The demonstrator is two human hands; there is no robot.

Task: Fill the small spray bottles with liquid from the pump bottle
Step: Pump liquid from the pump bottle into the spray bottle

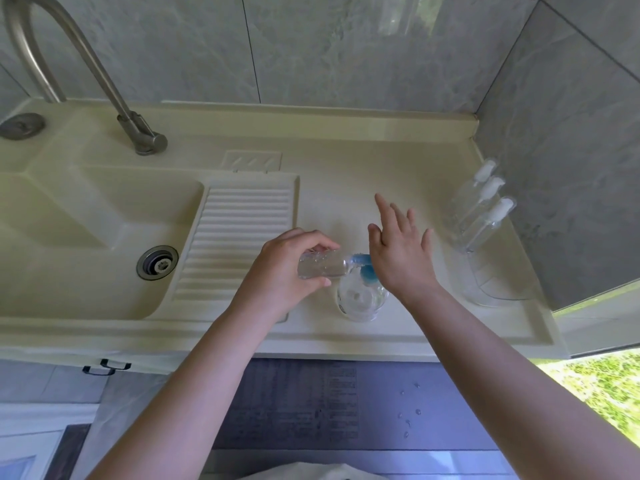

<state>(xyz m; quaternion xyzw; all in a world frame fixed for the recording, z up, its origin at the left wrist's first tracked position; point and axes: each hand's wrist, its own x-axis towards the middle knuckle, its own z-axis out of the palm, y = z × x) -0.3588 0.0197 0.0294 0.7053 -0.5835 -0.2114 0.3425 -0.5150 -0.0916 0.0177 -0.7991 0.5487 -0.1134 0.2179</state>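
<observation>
Three capped spray bottles (479,211) stand in a clear holder (498,282) at the right of the frame, against the tiled wall. Near centre my left hand (287,268) holds a small clear bottle (322,266) on its side, fingers curled round it, its mouth at the blue pump head (363,268). My right hand (398,251) is over that head, fingers spread straight, gripping nothing. I see the pump bottle (362,299) standing on the cream worktop (346,188), right of the sink (86,237).

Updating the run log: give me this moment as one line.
left hand: grips small bottle sideways at blue pump | right hand: open, palm on pump | pump bottle: upright on counter
</observation>
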